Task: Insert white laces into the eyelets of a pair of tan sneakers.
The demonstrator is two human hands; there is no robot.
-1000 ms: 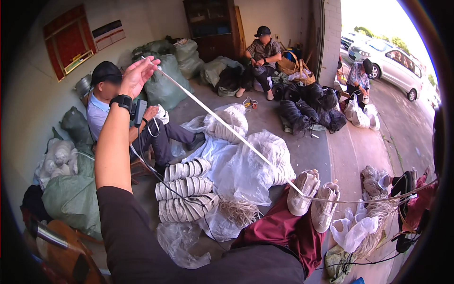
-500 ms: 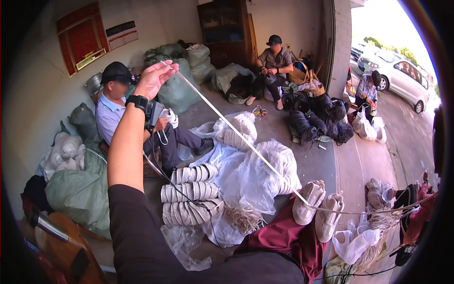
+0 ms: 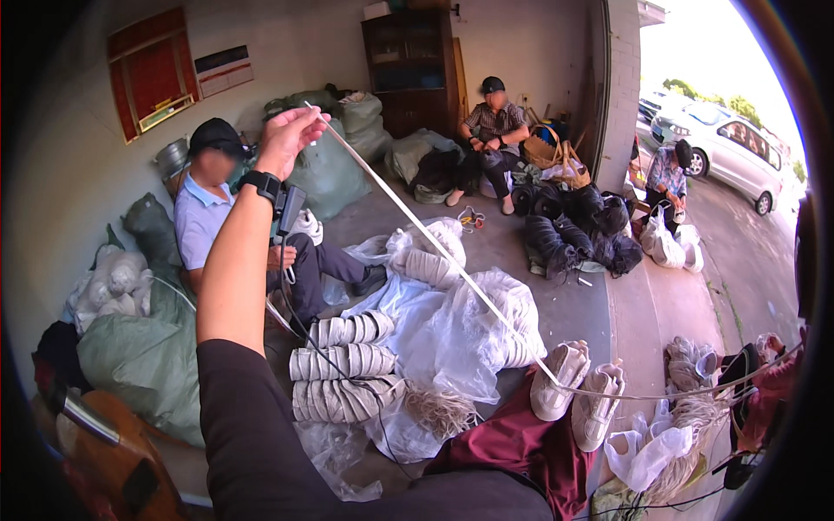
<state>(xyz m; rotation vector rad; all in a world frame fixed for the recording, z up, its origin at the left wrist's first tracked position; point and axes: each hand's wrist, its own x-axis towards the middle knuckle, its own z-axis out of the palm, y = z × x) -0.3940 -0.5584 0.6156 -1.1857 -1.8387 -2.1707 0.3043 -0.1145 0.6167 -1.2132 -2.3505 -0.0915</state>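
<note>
My left hand is raised high with a wristband device at the wrist. Thumb and fingers pinch one end of a long, flat white shoelace. The shoelace slants tautly down to a pair of light beige shoes, then curves off toward the right edge. The left shoe and the right shoe lie side by side on the maroon cloth over my lap. Whether the lace runs through the shoe or only across it, I cannot tell. My right hand is out of the picture.
Stacked beige shoe parts, a bundle of cords and clear plastic bags lie before me. More cords hang at right. A seated person is close at left; two others sit farther off. Black bundles lie near the doorway.
My left hand keeps its pinch on the lace end and stays raised, nearly in place. The whole view has shifted slightly; the shoes remain on my lap.
</note>
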